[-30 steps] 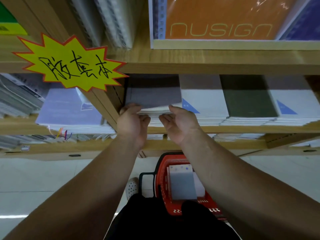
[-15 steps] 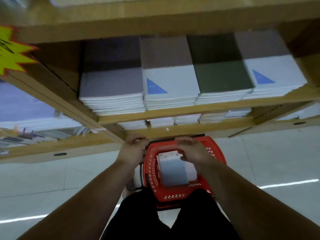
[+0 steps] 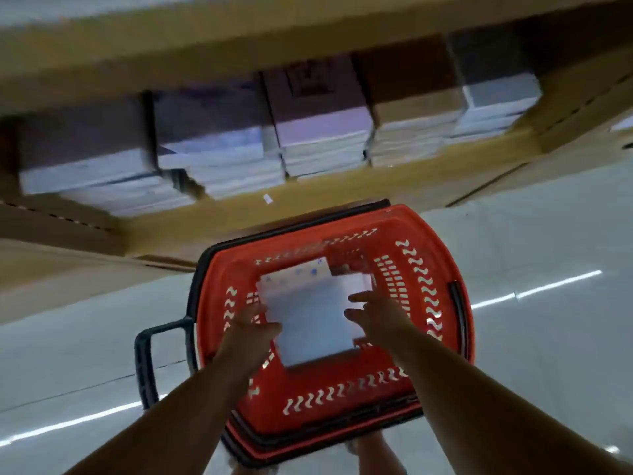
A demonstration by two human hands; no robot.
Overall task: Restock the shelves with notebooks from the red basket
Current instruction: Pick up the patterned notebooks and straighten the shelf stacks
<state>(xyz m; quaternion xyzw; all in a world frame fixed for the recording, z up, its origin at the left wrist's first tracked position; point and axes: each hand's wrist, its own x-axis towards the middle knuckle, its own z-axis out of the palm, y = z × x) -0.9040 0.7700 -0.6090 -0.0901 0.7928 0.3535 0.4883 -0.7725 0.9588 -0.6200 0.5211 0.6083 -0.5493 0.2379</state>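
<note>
One red plastic basket (image 3: 342,399) stands on the pale floor (image 3: 534,344), holding a stack of pale notebooks (image 3: 308,327) — at least two, though blurred. Two bare hands reach in: the left hand (image 3: 255,325) at the stack's left edge, the right hand (image 3: 375,313) at its right edge — each grip apart, fingers spread. Above, one wooden shelf (image 3: 308,195) carries five blurred notebook stacks (image 3: 219,156).

Dim, cool light. Heavy motion blur smears the shelf (image 3: 239,46) and its notebook stacks (image 3: 219,159) beyond the left hand (image 3: 253,327) and right hand (image 3: 376,313), which are soft-edged but readable, like the red basket (image 3: 342,399). Bright glare streaks cross the glossy floor (image 3: 548,354) on either side of the hands. Deep shadow fills the shelf recess, and straight edges bow near the borders.
</note>
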